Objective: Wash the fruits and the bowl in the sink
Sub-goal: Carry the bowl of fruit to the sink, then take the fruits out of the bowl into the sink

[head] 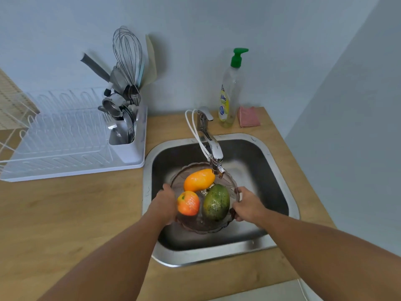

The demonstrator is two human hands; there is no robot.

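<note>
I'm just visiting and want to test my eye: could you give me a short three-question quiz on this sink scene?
1. How many fruits lie in the bowl?
2. True or false: the left hand and right hand both grip the bowl's rim.
3. What stands beside the soap bottle: A whisk, B pink sponge, C cup?

Key: 1. Three: orange mango, green mango, peach. 2. True. 3. B.

Clear bowl (196,227) (three fruits (199,179) inside) above sink (260,153).
</note>
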